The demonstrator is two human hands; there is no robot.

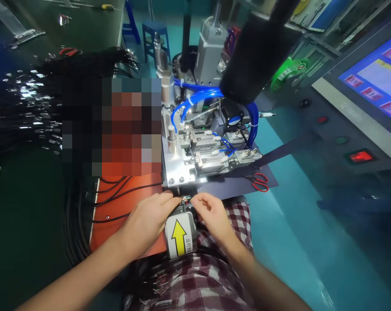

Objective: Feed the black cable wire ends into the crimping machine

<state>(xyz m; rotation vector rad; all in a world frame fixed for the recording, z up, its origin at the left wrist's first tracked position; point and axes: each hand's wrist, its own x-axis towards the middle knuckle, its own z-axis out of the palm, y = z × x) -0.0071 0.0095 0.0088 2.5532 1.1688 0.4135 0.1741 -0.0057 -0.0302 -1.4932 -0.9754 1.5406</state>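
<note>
My left hand reaches in from the left, its thumb and forefinger pressed together at a small metal part at the machine's front edge. What exactly lies between those fingers is too small to make out. On the other side of that part is my right hand, its fingers curled and thumb and forefinger pinched close to thin red wires. Just below both hands sits a white label with a yellow arrow. Black cables run over the orange surface beside my left hand.
The metal machine with blue air tubes stands ahead. Red-handled scissors lie on a dark sheet at its right. A large bundle of black cables is at left. A control panel with screen stands at right.
</note>
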